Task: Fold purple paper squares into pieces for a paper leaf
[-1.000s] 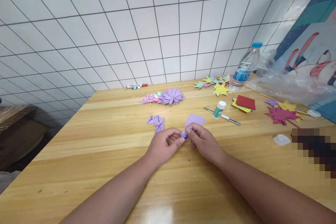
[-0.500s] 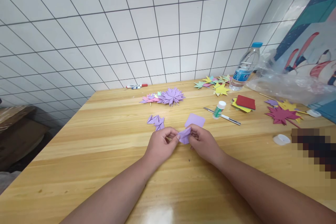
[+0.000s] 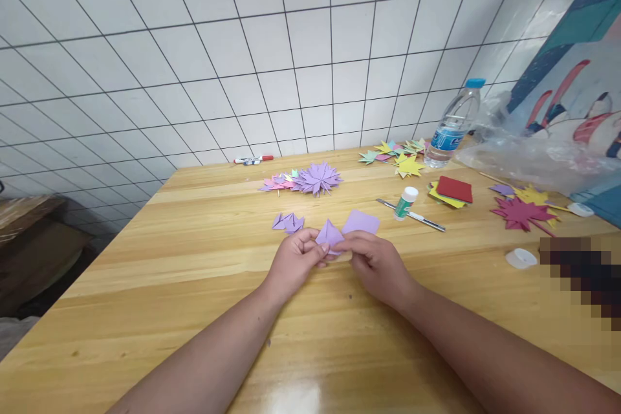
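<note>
A small piece of purple paper [image 3: 329, 233], folded to a point at the top, is pinched between the thumb and fingers of my left hand [image 3: 297, 259]. My right hand [image 3: 381, 262] is closed at the paper's lower right edge, its index finger and thumb meeting the sheet. Just behind my right fingers lies a flat purple paper square [image 3: 361, 222]. Folded purple pieces [image 3: 288, 222] rest on the table beyond my left hand.
A glue stick [image 3: 405, 203] stands by a utility knife [image 3: 422, 220]. Behind are a purple paper flower [image 3: 318, 178], markers [image 3: 253, 160] and a water bottle [image 3: 452, 126]. To the right lie stacked paper squares [image 3: 455, 189], a crimson paper star [image 3: 520, 212] and a white cap [image 3: 521, 259].
The paper in my hands has turned and shifted slightly left, now showing a pointed, folded shape. My left hand has moved a little left, and my right fingers lie lower along its edge.
</note>
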`<action>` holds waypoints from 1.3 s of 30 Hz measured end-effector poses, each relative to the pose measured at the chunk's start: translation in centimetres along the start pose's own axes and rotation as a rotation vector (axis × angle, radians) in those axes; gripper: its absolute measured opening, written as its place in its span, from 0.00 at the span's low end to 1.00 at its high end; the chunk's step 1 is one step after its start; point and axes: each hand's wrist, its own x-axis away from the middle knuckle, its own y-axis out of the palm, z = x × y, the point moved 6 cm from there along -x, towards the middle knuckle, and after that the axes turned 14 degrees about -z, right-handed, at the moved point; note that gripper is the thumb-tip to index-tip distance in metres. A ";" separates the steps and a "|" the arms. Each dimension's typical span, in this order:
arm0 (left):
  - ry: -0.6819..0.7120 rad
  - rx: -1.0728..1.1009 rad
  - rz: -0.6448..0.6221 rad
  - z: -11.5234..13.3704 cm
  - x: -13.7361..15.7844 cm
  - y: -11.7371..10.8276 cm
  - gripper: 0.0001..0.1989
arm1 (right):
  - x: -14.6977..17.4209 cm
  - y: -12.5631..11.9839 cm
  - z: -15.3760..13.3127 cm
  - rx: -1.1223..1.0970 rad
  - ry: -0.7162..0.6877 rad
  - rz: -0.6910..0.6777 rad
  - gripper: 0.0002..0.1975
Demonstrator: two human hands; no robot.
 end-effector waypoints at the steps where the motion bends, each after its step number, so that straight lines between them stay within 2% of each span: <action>1: -0.003 0.017 0.003 0.0 0.0 -0.1 0.15 | 0.0 -0.1 -0.1 0.014 -0.024 0.015 0.24; 3: -0.013 0.049 -0.001 -0.2 0.1 -0.2 0.14 | 0.0 -0.3 -0.2 0.056 -0.057 0.045 0.24; 10: -0.022 0.011 -0.090 -0.4 0.0 0.0 0.14 | 0.0 -1.0 -0.6 0.155 -0.043 0.129 0.09; 15: -0.016 -0.070 -0.057 -0.2 0.1 0.3 0.15 | 0.1 -1.3 -0.5 0.149 -0.005 0.159 0.07; 19: 0.006 -0.129 -0.076 -0.2 0.1 0.7 0.16 | 0.2 -1.2 0.2 0.144 0.107 0.153 0.07; 21: 0.006 -0.159 -0.079 -0.3 0.1 0.8 0.16 | 0.3 -1.1 0.6 0.071 0.167 0.162 0.09; 24: -0.013 -0.141 -0.047 -0.5 0.0 0.6 0.16 | 0.4 -0.8 1.6 -0.216 0.260 0.180 0.17; 27: -0.035 -0.100 -0.019 -0.6 0.0 0.4 0.16 | 0.2 -0.4 2.5 -0.428 0.332 0.158 0.13; 29: -0.045 -0.100 -0.012 -0.5 0.1 0.3 0.16 | 0.2 -0.3 2.8 -0.467 0.343 0.152 0.08; 36: -0.045 -0.128 -0.044 -0.6 0.1 0.4 0.14 | 0.1 -0.2 2.7 -0.457 0.306 0.131 0.07; 39: 0.002 -0.145 -0.063 -0.2 0.1 0.7 0.15 | 0.1 -0.3 2.7 -0.423 0.333 0.141 0.06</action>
